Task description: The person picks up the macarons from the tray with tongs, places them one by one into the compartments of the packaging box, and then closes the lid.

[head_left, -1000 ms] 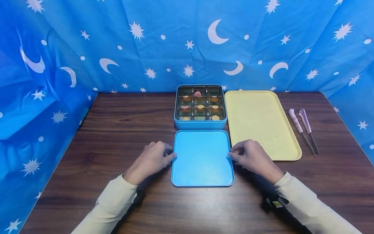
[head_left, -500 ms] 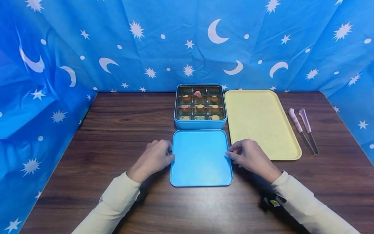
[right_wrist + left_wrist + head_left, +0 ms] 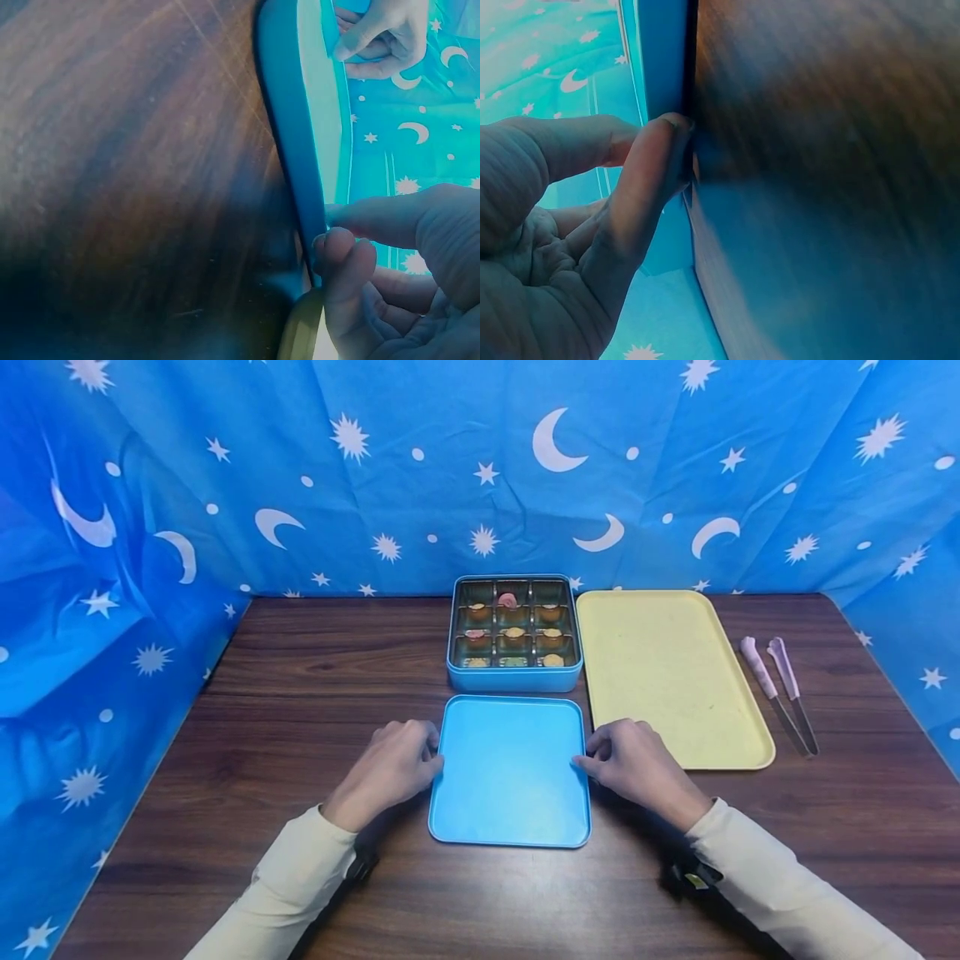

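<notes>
A shallow light-blue square lid (image 3: pixel 510 777), rim up, lies on the table in the head view. At its left edge my left hand (image 3: pixel 390 766) pinches the rim between thumb and fingers; the left wrist view shows the fingertips (image 3: pixel 656 146) on the lid's side wall. My right hand (image 3: pixel 633 760) pinches the opposite edge, with its fingers (image 3: pixel 349 274) against the wall in the right wrist view. Just behind the lid stands the uncovered blue tin (image 3: pixel 514 681), its divided insert holding several small round sweets (image 3: pixel 515 633), one of them pink.
To the right of the tin lies a pale yellow tray (image 3: pixel 675 668), close to my right hand. Beyond it are tongs with pinkish, paw-like ends (image 3: pixel 762 677). A blue curtain (image 3: pixel 420 502) with moons and stars hangs behind the brown wooden table (image 3: pixel 315 660).
Both hands have drawn the lid slightly left and toward me, widening the gap to the tin a little. The lid has turned slightly. Tin, tray and tongs stay put.
</notes>
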Available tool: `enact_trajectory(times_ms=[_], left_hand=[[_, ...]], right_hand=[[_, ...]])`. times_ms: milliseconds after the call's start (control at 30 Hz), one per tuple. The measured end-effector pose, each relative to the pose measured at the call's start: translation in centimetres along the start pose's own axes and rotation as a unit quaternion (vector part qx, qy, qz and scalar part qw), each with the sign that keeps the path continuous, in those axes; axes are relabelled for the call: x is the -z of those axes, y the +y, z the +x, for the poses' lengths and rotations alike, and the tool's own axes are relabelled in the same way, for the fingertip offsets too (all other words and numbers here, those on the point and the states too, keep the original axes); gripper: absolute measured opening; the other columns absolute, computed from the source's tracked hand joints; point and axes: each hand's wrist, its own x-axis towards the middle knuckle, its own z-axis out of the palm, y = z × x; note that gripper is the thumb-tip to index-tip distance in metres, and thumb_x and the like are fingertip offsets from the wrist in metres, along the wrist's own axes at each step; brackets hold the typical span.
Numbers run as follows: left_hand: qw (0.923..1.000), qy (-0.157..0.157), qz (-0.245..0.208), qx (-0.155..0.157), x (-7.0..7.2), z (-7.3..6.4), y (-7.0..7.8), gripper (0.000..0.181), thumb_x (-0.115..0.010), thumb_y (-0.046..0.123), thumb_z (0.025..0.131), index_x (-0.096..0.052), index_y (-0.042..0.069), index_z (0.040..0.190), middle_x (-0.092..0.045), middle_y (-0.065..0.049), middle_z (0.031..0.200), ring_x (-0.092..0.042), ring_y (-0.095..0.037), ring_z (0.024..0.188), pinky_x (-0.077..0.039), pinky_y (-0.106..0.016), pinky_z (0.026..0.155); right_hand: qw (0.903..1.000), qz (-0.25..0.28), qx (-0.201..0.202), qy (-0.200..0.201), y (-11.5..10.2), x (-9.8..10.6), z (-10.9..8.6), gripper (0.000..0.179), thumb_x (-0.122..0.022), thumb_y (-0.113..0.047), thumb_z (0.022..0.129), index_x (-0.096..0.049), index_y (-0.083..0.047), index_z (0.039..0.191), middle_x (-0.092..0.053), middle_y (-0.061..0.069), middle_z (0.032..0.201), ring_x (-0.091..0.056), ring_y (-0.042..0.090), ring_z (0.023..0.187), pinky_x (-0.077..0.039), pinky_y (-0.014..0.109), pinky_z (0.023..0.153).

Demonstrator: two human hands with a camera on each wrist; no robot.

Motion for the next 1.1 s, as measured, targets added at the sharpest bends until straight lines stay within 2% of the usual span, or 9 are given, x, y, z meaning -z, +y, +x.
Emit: enact_trajectory(times_ms=[333, 633, 867, 1100], left_hand=[[0.9999, 0.014, 0.007, -0.001, 0.1, -0.3, 0.0, 0.022, -0.071, 0.01, 0.093, -0.068, -0.001, 0.111, -0.06, -0.002, 0.071, -0.056, -0.016, 0.057, -0.046, -0.029, 0.055], [0.9996, 0.029, -0.002, -0.005, 0.5, -0.9, 0.5, 0.02, -0.071, 0.01, 0.093, -0.069, 0.0, 0.11, -0.06, -0.002, 0.07, -0.056, -0.016, 0.055, -0.046, -0.03, 0.054], [0.9954, 0.086, 0.001, -0.043, 1.4, -1.7, 1.4, 0.02, -0.071, 0.008, 0.091, -0.07, -0.002, 0.109, -0.06, 0.0, 0.067, -0.053, -0.013, 0.049, -0.042, -0.027, 0.047], [0.9829, 0.159, 0.014, -0.091, 2.9, -1.8, 2.8, 0.017, -0.072, 0.006, 0.09, -0.072, -0.002, 0.105, -0.065, -0.004, 0.07, -0.052, -0.011, 0.048, -0.042, -0.027, 0.046]], right_hand=[[0.9994, -0.002, 0.02, 0.027, 0.1, -0.7, -0.4, 0.016, -0.078, -0.009, 0.083, -0.074, 0.003, 0.094, -0.063, -0.001, 0.068, -0.055, 0.01, 0.055, -0.045, 0.026, 0.051], [0.9991, 0.035, 0.003, 0.023, -0.2, -0.1, -1.0, 0.016, -0.075, -0.009, 0.084, -0.07, 0.002, 0.096, -0.067, 0.001, 0.071, -0.061, 0.01, 0.056, -0.049, 0.027, 0.05], [0.9964, 0.052, 0.015, 0.065, -1.0, 1.9, -1.3, 0.016, -0.075, -0.007, 0.086, -0.071, 0.004, 0.098, -0.07, 0.005, 0.079, -0.063, 0.014, 0.066, -0.053, 0.03, 0.058], [0.9906, 0.054, 0.041, 0.119, -2.0, 4.1, -1.5, 0.017, -0.073, -0.003, 0.088, -0.072, 0.006, 0.103, -0.073, 0.009, 0.082, -0.068, 0.017, 0.071, -0.056, 0.031, 0.063]])
